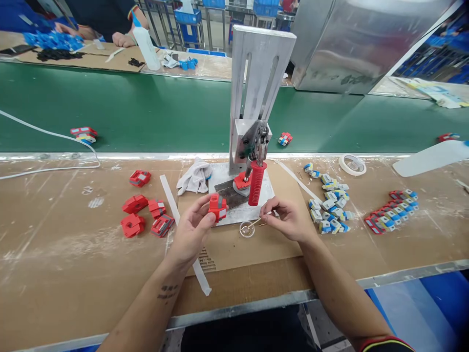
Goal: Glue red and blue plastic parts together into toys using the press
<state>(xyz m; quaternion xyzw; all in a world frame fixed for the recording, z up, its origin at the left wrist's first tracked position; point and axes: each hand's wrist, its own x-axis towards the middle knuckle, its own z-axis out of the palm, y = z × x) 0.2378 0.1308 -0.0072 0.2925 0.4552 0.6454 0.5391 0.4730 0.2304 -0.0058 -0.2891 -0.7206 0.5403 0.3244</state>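
Observation:
My left hand (194, 226) holds a small red plastic block (217, 206) with a grey metal face, raised just above the cardboard mat (234, 244). My right hand (287, 217) pinches a thin stick (257, 221); the stick's tip dips into a small clear round dish (246, 229) on the mat. Right behind both hands stands a metal toggle press (256, 93) on a grey base plate (264, 193), with a red handle (256, 183) hanging down and another red block (242, 181) seated under it.
Several red blocks (146, 210) lie left of the mat; piles of blue-white parts (330, 208) and red-blue parts (390, 212) lie right. A white glove (194, 177), tape roll (352, 164), a green conveyor (146, 112) carrying finished pieces, and other workers' hands (122, 39) beyond.

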